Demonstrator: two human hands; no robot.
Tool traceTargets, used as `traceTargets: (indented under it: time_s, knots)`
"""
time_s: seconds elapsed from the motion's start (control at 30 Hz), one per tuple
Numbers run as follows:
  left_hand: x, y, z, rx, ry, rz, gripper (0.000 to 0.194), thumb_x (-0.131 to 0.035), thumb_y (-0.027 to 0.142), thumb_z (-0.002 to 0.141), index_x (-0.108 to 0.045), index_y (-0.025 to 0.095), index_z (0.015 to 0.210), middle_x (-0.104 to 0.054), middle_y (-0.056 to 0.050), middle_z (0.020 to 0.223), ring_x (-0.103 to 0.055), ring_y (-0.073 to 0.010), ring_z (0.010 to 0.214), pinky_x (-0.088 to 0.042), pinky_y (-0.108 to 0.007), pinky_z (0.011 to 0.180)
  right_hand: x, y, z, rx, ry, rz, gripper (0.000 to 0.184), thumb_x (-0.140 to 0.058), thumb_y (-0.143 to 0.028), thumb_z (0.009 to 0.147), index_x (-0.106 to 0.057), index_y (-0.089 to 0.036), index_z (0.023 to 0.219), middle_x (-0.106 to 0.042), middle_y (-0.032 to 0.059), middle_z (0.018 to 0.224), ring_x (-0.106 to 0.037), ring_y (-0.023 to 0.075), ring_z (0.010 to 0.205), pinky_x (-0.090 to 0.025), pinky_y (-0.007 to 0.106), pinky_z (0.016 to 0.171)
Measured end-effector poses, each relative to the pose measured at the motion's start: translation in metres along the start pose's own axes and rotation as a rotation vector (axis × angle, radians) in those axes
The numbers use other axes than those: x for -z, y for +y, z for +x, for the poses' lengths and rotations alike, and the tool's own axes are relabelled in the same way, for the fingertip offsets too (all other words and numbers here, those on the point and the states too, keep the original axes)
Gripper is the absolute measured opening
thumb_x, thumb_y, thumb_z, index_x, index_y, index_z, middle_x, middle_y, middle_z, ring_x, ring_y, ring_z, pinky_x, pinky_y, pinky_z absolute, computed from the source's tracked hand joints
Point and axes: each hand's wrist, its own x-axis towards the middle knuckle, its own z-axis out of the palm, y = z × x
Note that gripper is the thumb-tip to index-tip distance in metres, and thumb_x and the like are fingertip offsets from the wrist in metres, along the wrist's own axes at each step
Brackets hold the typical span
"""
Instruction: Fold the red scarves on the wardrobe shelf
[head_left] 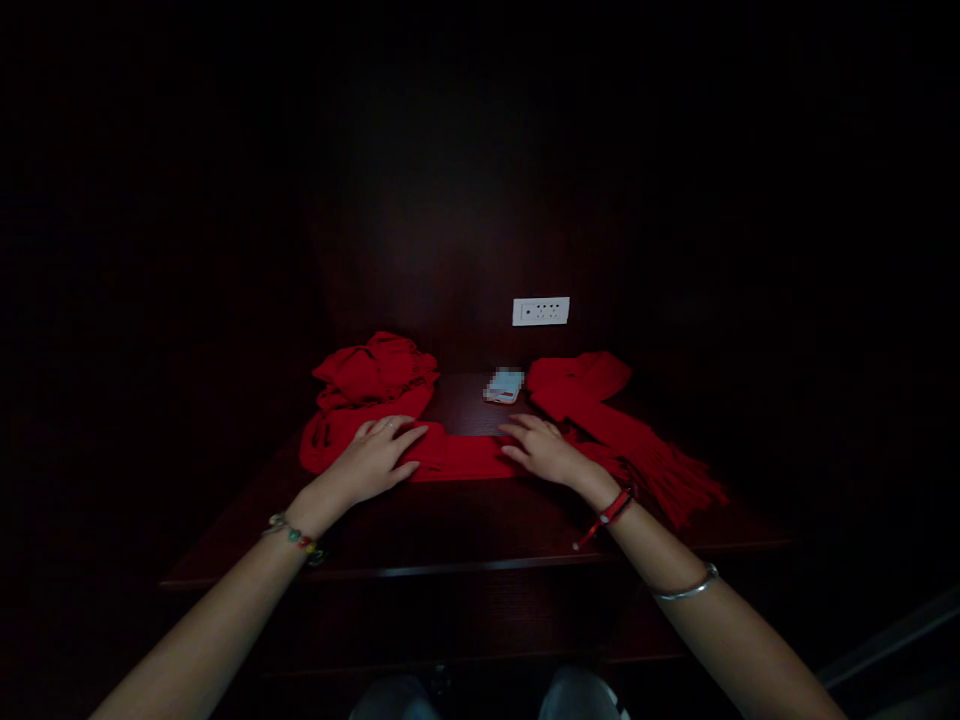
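Observation:
A strip of red fringed cloth, like a scarf [472,456], lies flat and folded along the dark tabletop in front of me. My left hand [379,458] rests palm down on its left part, fingers spread. On its right part lies my right hand [544,447], also palm down with the fingers apart. Behind my left hand sits a crumpled heap of red cloth [375,368]. More red cloth [600,410] stretches to the right of my right hand and ends in a fringe. Whether these pieces are joined I cannot tell.
A phone [504,385] lies on the dark table [465,520] behind the strip. A white socket panel [541,311] is set in the dark back wall. The table's front edge runs below my wrists, and my knees show beneath it. The surroundings are very dim.

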Motion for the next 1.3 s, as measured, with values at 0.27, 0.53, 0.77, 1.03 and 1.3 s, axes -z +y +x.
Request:
traceTargets:
  time_s: [0.27, 0.53, 0.77, 1.03, 1.3]
  knots:
    - [-0.047, 0.077, 0.065, -0.076, -0.011, -0.049, 0.043, -0.031, 0.034, 0.089, -0.043, 0.014, 0.125, -0.041, -0.012, 0.13, -0.037, -0.0232, 0.119, -0.03, -0.036, 0.096, -0.042, 0.006, -0.007, 0.084, -0.175, 0.027, 0.059, -0.015, -0.056, 0.085, -0.016, -0.028, 0.136, -0.014, 0.0052, 0.143, -0.009, 0.0264, 0.13, -0.011, 0.052, 0.1]
    - [-0.067, 0.078, 0.066, 0.027, -0.133, -0.043, 0.046, -0.025, 0.038, 0.09, -0.034, 0.02, 0.131, -0.034, -0.009, 0.135, -0.034, -0.0249, 0.122, -0.025, -0.038, 0.099, -0.036, 0.055, -0.028, -0.092, -0.157, -0.029, 0.074, -0.016, -0.062, 0.081, -0.017, -0.013, 0.137, -0.011, 0.0143, 0.142, -0.007, 0.0257, 0.13, -0.009, 0.044, 0.104]
    - [-0.062, 0.076, 0.064, 0.063, -0.125, -0.044, 0.046, -0.025, 0.04, 0.089, -0.036, 0.021, 0.13, -0.036, -0.008, 0.134, -0.036, -0.0236, 0.12, -0.026, -0.037, 0.098, -0.029, 0.061, -0.008, -0.079, -0.083, 0.055, 0.078, -0.017, -0.066, 0.078, -0.021, -0.013, 0.136, -0.018, 0.012, 0.141, -0.011, 0.024, 0.13, -0.008, 0.042, 0.104]
    - [-0.066, 0.075, 0.063, 0.057, -0.084, -0.073, 0.045, -0.028, 0.039, 0.089, -0.039, 0.02, 0.129, -0.038, -0.009, 0.133, -0.037, -0.0241, 0.12, -0.026, -0.038, 0.098, -0.047, 0.066, 0.007, -0.07, -0.08, 0.004, 0.064, -0.02, -0.052, 0.086, -0.028, -0.011, 0.133, -0.031, 0.014, 0.136, -0.024, 0.0244, 0.126, -0.016, 0.04, 0.102]
    - [-0.071, 0.074, 0.063, 0.059, -0.066, -0.077, 0.046, -0.028, 0.039, 0.088, -0.039, 0.021, 0.128, -0.039, -0.009, 0.132, -0.038, -0.0248, 0.119, -0.027, -0.038, 0.097, -0.018, 0.074, 0.017, -0.047, -0.124, 0.007, 0.048, -0.047, -0.037, 0.079, -0.048, -0.009, 0.119, -0.052, 0.0149, 0.116, -0.048, 0.0221, 0.105, -0.034, 0.028, 0.089]
